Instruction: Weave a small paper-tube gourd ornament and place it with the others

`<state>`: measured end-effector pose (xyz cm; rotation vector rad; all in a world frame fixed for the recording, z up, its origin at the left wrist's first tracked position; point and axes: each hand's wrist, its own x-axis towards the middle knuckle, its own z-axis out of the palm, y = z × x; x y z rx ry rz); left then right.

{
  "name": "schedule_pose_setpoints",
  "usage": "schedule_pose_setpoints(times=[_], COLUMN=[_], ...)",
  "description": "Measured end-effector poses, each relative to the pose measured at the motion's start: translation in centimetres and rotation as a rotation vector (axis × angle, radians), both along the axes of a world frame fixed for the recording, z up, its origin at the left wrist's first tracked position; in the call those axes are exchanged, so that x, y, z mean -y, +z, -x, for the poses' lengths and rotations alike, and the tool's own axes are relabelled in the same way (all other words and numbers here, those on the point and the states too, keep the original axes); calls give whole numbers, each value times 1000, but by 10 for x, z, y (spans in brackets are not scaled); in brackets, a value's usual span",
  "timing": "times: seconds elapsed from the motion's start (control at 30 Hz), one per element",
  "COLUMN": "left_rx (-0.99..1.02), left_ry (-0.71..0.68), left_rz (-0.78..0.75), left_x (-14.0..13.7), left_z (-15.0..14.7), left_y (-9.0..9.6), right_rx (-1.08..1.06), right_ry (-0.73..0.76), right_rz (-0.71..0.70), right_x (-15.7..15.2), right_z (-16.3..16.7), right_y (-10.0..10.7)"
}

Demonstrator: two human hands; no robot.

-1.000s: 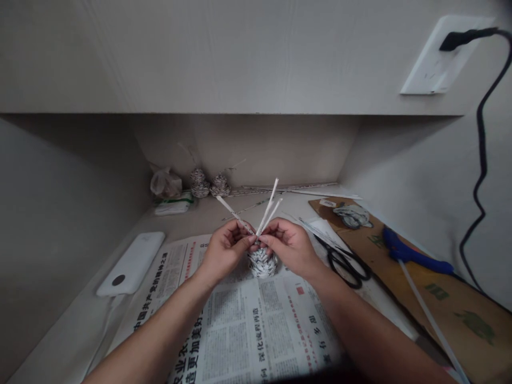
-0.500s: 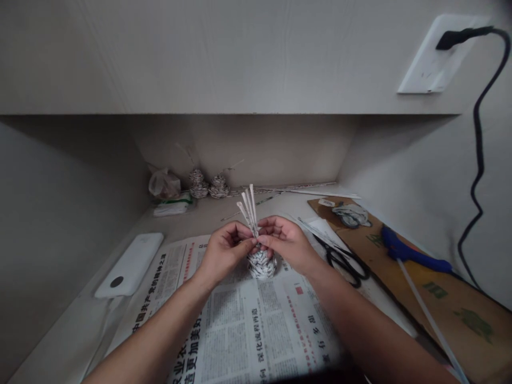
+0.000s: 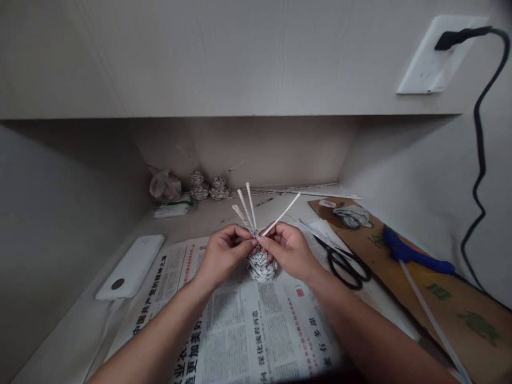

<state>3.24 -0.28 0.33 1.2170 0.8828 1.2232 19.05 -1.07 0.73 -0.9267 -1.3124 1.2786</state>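
A small gourd-shaped piece woven from rolled newspaper [image 3: 263, 266] stands on the spread newspaper [image 3: 240, 330], its top hidden by my fingers. Several paper strips [image 3: 252, 207] stick up out of its neck. My left hand [image 3: 228, 250] pinches the base of these strips between thumb and fingers. On the other side, my right hand [image 3: 286, 248] grips a single white paper strip [image 3: 282, 214], which slants up to the right, apart from the others. The thumbs of both hands nearly meet at the neck.
Black scissors [image 3: 346, 264] lie at the right, beside a cardboard sheet [image 3: 432, 314] bearing a blue glue gun [image 3: 416, 255]. A white power bank [image 3: 130, 266] with a cable sits at left. Two woven gourds [image 3: 199, 186] and paper rods [image 3: 288, 189] are at the back.
One paper strip has been bent away from the upright bunch and now leans to the right in my right hand. The other strips have spread slightly leftward.
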Motion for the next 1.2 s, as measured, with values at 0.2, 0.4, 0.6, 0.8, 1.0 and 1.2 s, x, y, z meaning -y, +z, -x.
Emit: schedule_pose_setpoints(times=[0.2, 0.4, 0.6, 0.8, 1.0, 1.2], left_rx=[65, -29, -115, -77, 57, 119], left_ry=[-14, 0, 21, 43, -54, -52], left_rz=[21, -75, -124, -111, -25, 49], left_x=[-3, 2, 8, 4, 0, 3], left_z=[1, -1, -2, 0, 1, -2], left_y=[-7, 0, 4, 1, -2, -1], right_rx=[25, 3, 91, 151, 115, 62], right_ry=[-57, -88, -119, -122, -67, -74], right_rz=[-29, -11, -33, -93, -23, -18], right_x=[2, 0, 1, 3, 1, 1], right_z=[5, 6, 6, 6, 5, 5], right_y=[-7, -9, -11, -12, -4, -6])
